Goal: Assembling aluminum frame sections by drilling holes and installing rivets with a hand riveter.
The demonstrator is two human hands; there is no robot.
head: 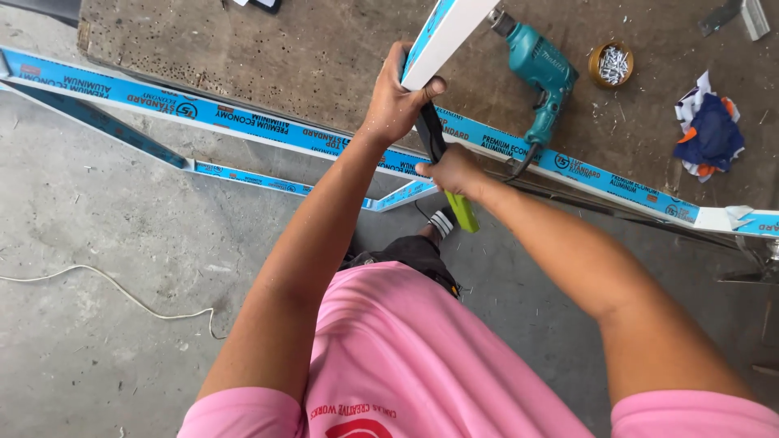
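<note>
Both hands on the profile end at the near edge of the workbench.

My left hand [395,101] is wrapped tight round the end of a white aluminium profile with blue protective film [442,32], tilted up over the brown, pitted workbench [268,57]. My right hand [454,170] is fisted on a black tool with a lime-green handle [446,174], blade set against the profile's end. What the blade has done there, I cannot tell. A long blue-filmed aluminium length [243,122] lies along the near edge. Teal power drill [540,69] and a round tin of screws [611,65] sit untouched near the far right.
</note>
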